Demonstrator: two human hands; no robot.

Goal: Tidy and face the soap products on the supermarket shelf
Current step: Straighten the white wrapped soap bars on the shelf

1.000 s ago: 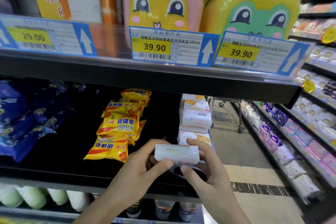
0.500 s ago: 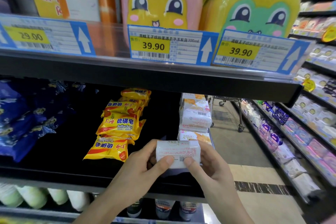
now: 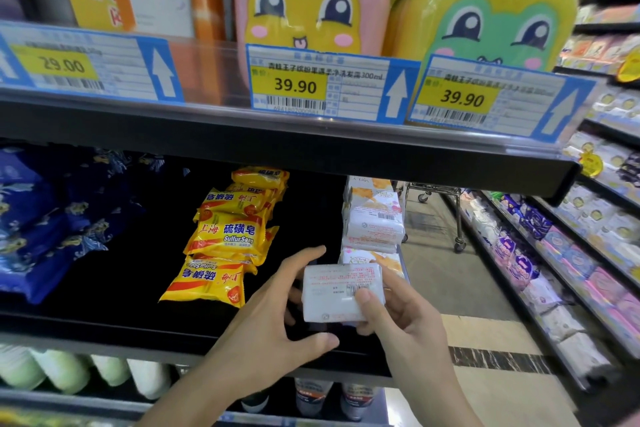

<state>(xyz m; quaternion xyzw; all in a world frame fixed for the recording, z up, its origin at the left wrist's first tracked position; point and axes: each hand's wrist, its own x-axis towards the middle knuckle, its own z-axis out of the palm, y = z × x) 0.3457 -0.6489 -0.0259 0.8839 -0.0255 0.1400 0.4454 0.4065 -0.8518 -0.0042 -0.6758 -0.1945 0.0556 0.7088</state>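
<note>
A white wrapped soap bar (image 3: pixel 343 291), barcode side up, sits in front of the black shelf (image 3: pixel 104 326), pinched in the grip of the right hand (image 3: pixel 401 319), thumb on its face. The left hand (image 3: pixel 273 319) spreads open beside it, fingers behind its left edge. Behind stand stacked white soaps (image 3: pixel 375 218) and yellow sulfur soap packs (image 3: pixel 228 236). The aisle floor (image 3: pixel 485 333) runs right.

pink bottle (image 3: pixel 311 7), green bottle (image 3: pixel 491 10), trolley (image 3: pixel 440 208), 3 price tags (image 3: pixel 332 87)
</note>
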